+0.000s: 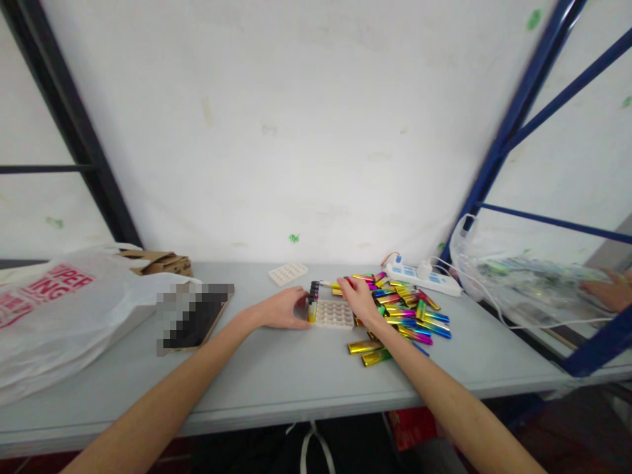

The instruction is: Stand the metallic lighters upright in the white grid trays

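Left hand, grip parted, flanked the tray at left; right hand, grip unclear, sat nearer heaped lighters.

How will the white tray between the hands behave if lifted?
Probably light and fairly stiff: the white tray looks shallow and its cell grid lies flat. It may tilt toward the left hand, since the upright shiny pieces line only that edge.
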A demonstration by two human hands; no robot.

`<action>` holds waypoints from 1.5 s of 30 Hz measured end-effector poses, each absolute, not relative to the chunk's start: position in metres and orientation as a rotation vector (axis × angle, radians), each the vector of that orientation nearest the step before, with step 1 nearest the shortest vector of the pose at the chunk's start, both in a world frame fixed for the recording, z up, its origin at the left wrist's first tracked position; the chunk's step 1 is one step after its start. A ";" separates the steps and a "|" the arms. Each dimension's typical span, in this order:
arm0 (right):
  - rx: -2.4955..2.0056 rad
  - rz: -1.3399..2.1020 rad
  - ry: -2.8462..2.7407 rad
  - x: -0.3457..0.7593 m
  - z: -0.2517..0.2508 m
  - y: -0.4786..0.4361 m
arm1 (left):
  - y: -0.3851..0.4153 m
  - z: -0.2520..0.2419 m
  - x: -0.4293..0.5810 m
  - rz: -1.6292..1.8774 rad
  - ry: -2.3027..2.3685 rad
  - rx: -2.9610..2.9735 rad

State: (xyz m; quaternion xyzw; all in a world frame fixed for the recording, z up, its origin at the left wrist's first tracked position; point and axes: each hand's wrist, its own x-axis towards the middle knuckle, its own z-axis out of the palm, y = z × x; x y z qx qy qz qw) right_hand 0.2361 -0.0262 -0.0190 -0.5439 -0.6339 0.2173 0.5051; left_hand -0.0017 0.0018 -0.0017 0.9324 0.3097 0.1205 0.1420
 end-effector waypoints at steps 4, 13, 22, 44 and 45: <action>-1.334 0.455 -1.531 0.231 -0.021 -0.027 | 0.001 -0.001 -0.002 0.354 0.905 2.686; -1.260 0.495 -1.531 0.228 -0.018 -0.031 | 0.000 0.000 -0.002 0.353 0.914 2.693; -1.288 0.392 -1.592 0.226 -0.027 -0.025 | -0.001 0.000 -0.002 0.349 0.926 2.686; -1.256 0.116 -2.132 0.235 -0.020 -0.029 | -0.002 0.001 -0.001 0.363 0.935 2.680; -1.226 0.101 -2.175 0.235 -0.021 -0.028 | -0.002 0.001 -0.001 0.362 0.933 2.683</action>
